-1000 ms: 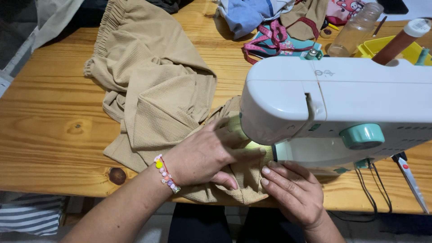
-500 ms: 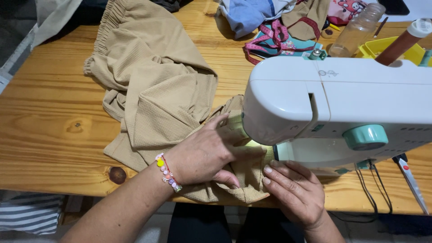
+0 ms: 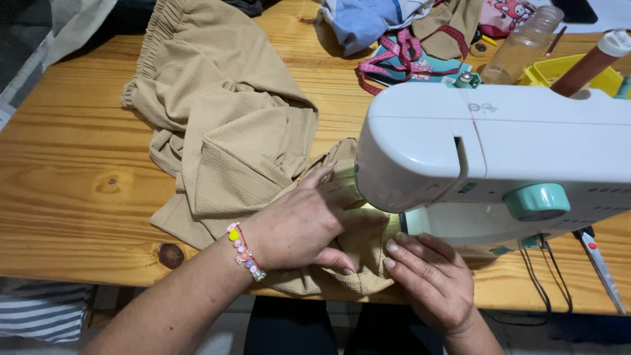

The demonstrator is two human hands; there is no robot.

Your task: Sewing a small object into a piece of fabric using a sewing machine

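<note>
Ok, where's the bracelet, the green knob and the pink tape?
bead bracelet [image 3: 245,252], head view, on its beads at the left wrist.
green knob [image 3: 537,201], head view, knob's face.
pink measuring tape [image 3: 402,51], head view, on a loop.

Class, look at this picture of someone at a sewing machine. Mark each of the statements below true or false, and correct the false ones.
1. Both hands rest on the tan fabric. True: the left hand and right hand press it flat beside the sewing machine.
2. The beaded bracelet is on the right wrist. False: it is on the left wrist.
3. The machine has a teal dial. True.
4. The table is glass. False: it is wooden.
5. A pink measuring tape lies behind the machine. True.
</note>
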